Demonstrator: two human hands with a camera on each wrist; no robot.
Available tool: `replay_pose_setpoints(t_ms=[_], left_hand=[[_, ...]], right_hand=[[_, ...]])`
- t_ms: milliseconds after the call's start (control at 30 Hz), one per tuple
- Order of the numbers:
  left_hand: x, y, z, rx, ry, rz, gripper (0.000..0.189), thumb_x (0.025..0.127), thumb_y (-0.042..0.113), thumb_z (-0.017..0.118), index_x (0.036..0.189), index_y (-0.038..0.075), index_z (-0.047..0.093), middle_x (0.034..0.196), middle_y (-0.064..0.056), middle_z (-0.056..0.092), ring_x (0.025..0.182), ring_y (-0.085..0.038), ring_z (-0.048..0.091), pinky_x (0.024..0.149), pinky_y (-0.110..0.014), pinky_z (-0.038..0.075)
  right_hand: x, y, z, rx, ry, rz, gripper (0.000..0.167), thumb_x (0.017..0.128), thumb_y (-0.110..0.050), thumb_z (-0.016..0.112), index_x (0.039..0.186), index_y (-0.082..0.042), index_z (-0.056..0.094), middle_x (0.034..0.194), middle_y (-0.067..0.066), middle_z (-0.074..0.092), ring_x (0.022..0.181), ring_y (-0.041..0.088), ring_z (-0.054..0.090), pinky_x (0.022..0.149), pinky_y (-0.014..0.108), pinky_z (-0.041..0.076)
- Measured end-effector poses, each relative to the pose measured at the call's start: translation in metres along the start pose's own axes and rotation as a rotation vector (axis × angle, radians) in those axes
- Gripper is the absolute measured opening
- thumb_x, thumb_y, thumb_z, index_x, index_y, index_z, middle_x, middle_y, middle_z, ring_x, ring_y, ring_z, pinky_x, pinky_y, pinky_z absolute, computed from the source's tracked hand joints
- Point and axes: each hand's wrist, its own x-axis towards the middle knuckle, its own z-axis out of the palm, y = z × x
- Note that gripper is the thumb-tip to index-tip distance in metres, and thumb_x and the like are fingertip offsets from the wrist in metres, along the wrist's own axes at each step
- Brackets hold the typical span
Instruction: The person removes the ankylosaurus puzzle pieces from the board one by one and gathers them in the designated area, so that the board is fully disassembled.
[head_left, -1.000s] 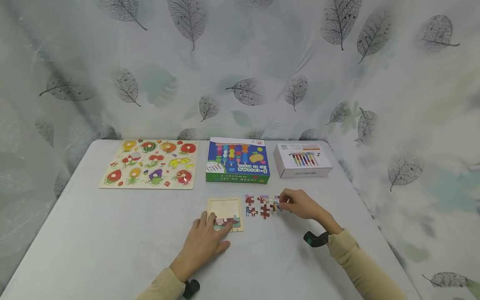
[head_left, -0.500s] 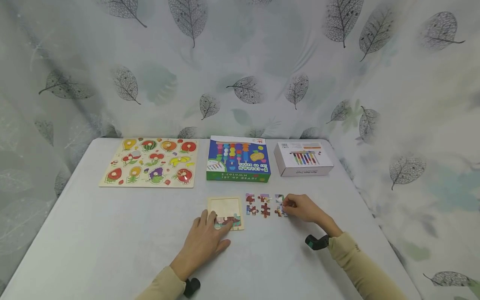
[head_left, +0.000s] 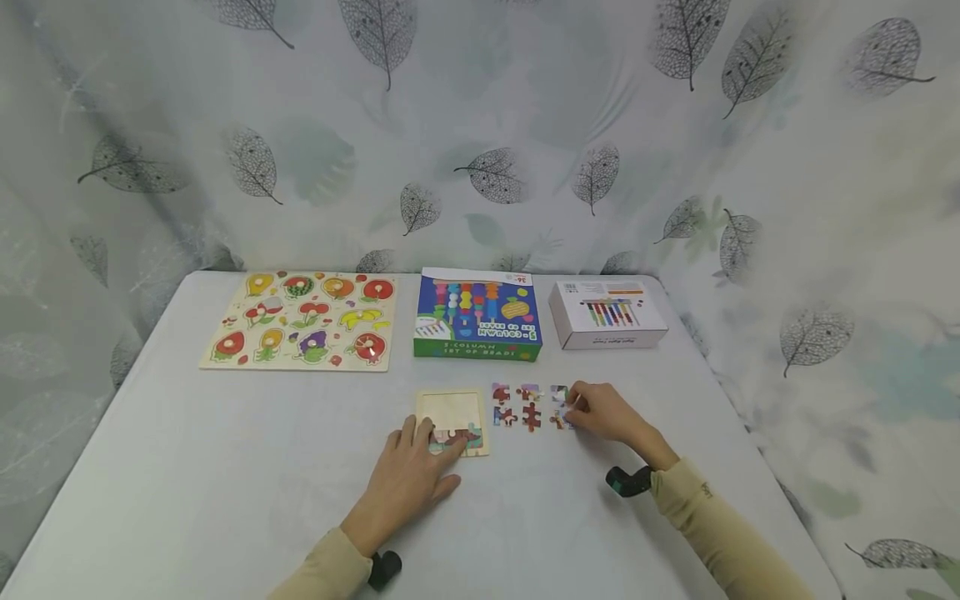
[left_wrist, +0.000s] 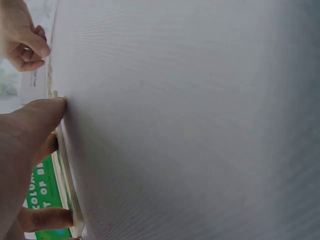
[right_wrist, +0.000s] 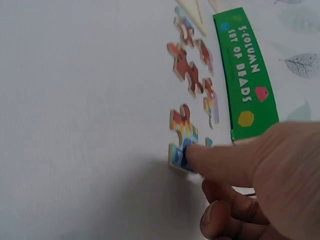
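Observation:
My left hand (head_left: 405, 485) rests with its fingers spread on the lower left of a small square wooden puzzle tray (head_left: 450, 407). Joined puzzle pieces fill the tray's near strip, partly hidden under the fingers; its far part shows bare wood. To the right of the tray, several loose jigsaw pieces (head_left: 532, 416) lie face up in two rows. My right hand (head_left: 611, 414) is at the right end of these rows. In the right wrist view, its thumb and curled fingers pinch the edge of a blue, yellow and brown jigsaw piece (right_wrist: 182, 131) low at the table.
Along the back lie a fruit knob board (head_left: 300, 321), a blue and green bead-set box (head_left: 477, 317) and a white box (head_left: 609, 315) with coloured bars printed on it. A leaf-print curtain (head_left: 480, 108) hangs behind the white table (head_left: 225, 467).
My right hand has shifted slightly right with a jigsaw piece, which now lines up at the end of the near row. My left hand stays on the tray.

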Motion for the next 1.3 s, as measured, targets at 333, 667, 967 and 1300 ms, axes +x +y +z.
replay_pose_setpoints(t_ms=[333, 667, 967, 1300], left_hand=[[-0.003, -0.008, -0.005, -0.031, -0.026, 0.012, 0.056, 0.088, 0.052, 0.071, 0.141, 0.038, 0.056, 0.121, -0.016, 0.059, 0.106, -0.032, 0.055, 0.086, -0.047, 0.055], [-0.022, -0.027, -0.014, -0.135, -0.066, -0.094, 0.048, 0.09, 0.042, 0.072, 0.134, 0.023, 0.064, 0.135, -0.01, 0.063, 0.13, -0.042, 0.055, 0.099, -0.057, 0.051], [-0.027, -0.034, -0.009, -0.121, -0.02, -0.075, 0.037, 0.094, 0.039, 0.068, 0.126, 0.021, 0.069, 0.132, -0.006, 0.068, 0.126, -0.036, 0.059, 0.095, -0.055, 0.053], [-0.025, -0.04, -0.008, -0.103, 0.054, -0.034, 0.028, 0.092, 0.036, 0.071, 0.117, 0.022, 0.074, 0.127, -0.004, 0.07, 0.122, -0.033, 0.061, 0.09, -0.053, 0.055]], right_hand=[[0.006, -0.023, -0.004, -0.048, 0.012, -0.012, 0.023, 0.094, -0.019, 0.067, 0.107, 0.0, 0.066, 0.084, 0.006, 0.068, 0.069, 0.013, 0.055, 0.061, 0.025, 0.048], [0.025, -0.104, 0.015, 0.008, -0.037, -0.253, 0.02, 0.095, -0.018, 0.066, 0.106, -0.002, 0.069, 0.087, 0.004, 0.07, 0.071, 0.009, 0.056, 0.063, 0.022, 0.049], [0.048, -0.154, 0.06, -0.005, -0.196, -0.382, 0.02, 0.095, -0.019, 0.067, 0.106, -0.003, 0.069, 0.075, -0.003, 0.058, 0.066, 0.006, 0.049, 0.059, 0.019, 0.039], [0.057, -0.163, 0.07, -0.022, -0.24, -0.401, 0.029, 0.092, -0.016, 0.071, 0.118, -0.003, 0.066, 0.075, -0.003, 0.058, 0.064, 0.004, 0.047, 0.058, 0.017, 0.039]])
